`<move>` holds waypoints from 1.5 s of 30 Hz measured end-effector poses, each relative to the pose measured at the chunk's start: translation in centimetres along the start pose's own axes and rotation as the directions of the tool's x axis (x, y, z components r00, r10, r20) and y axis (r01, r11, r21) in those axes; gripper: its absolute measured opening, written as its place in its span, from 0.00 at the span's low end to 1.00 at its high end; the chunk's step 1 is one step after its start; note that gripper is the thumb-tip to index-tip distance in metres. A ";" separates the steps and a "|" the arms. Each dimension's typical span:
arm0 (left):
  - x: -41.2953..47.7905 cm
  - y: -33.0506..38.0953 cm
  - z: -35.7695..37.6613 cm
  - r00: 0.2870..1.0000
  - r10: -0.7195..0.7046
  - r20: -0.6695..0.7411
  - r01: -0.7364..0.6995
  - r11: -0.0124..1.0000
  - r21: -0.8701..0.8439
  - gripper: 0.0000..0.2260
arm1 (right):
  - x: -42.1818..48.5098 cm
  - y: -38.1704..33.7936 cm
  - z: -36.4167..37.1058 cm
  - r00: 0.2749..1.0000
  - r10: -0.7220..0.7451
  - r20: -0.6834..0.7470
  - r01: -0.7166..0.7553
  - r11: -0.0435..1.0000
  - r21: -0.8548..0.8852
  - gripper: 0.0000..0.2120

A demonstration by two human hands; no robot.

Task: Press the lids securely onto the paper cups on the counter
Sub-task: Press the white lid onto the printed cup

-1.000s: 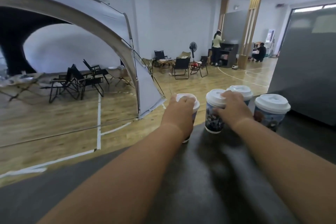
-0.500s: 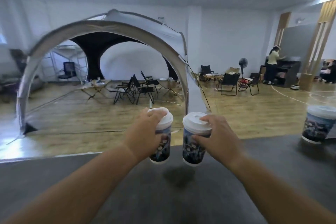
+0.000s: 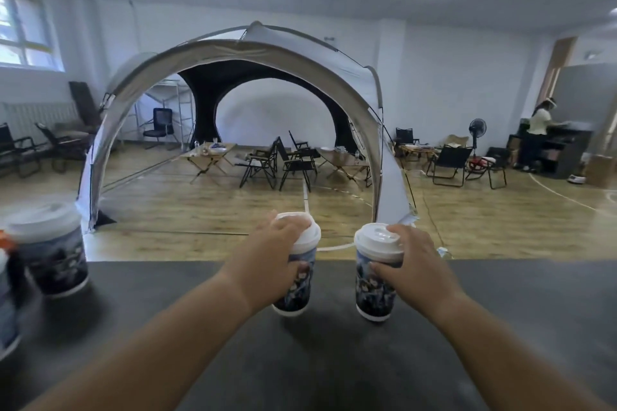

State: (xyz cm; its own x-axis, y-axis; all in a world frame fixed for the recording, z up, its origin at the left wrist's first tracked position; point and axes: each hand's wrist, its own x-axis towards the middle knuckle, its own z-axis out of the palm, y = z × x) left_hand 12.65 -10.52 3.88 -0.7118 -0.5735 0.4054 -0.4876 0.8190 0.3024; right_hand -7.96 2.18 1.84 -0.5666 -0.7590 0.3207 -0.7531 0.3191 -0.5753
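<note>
The left hand (image 3: 267, 264) is curled round the left cup (image 3: 297, 287). Its fingers (image 3: 290, 227) bend over the top of the left lid (image 3: 310, 235) and lie close together. The thumb (image 3: 302, 267) presses on the front of the cup, lower down. The right hand (image 3: 417, 270) is curled round the right cup (image 3: 374, 290) in the same way. Its fingers (image 3: 400, 230) hook over the far edge of the right lid (image 3: 377, 240), and its thumb (image 3: 380, 269) presses on the picture side of the cup. Both hands hold tight, with no open gap between fingers and cup.

The two cups are side by side with a small space between them, each one inside its own hand. Their bottoms are just at the dark counter (image 3: 334, 360). I cannot tell if they touch it.

Far out to the left of the left hand stands a third cup (image 3: 53, 253) with a lid on. Another cup (image 3: 6, 320) is cut off by the edge just beside it. Past the fingers, across the wood floor, there is a big round tent (image 3: 233, 53) with folding chairs (image 3: 293, 160) and a small table (image 3: 207, 153) inside. Far off to the right of the right hand a person (image 3: 537, 130) stands at a dark desk, near a fan (image 3: 477, 128).

The cups are paper, with a dark blue picture all round. The lids are white and domed. Both lids look flat and even on the cup rims.
</note>
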 end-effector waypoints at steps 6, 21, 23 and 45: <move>-1.0 -1.9 1.2 0.996 0.081 0.024 -0.082 0.997 0.011 0.29 | -0.3 -0.7 0.8 0.996 0.074 -0.043 -0.075 0.997 -0.019 0.38; -2.3 -3.7 7.3 0.964 -0.266 -0.025 0.101 0.448 -0.888 0.47 | -3.3 -7.4 8.2 0.999 0.035 -0.009 -0.018 0.704 0.710 0.17; -2.2 -4.3 7.8 0.970 -0.241 0.011 0.102 0.367 -0.925 0.36 | -1.7 -7.9 9.5 0.972 0.167 0.163 -0.225 0.493 0.841 0.18; -2.1 -7.3 7.5 0.975 -0.219 0.044 0.126 0.374 -0.919 0.32 | -0.7 -8.0 10.9 0.974 0.125 0.190 -0.227 0.469 0.853 0.14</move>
State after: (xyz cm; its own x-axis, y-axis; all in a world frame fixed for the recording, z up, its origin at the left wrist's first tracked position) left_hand 13.91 -15.12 -5.59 -0.6092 -0.7377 0.2909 0.1931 0.2178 0.9567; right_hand 2.11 -6.02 -2.01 -0.5822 -0.8073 0.0971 0.0606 -0.1622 -0.9849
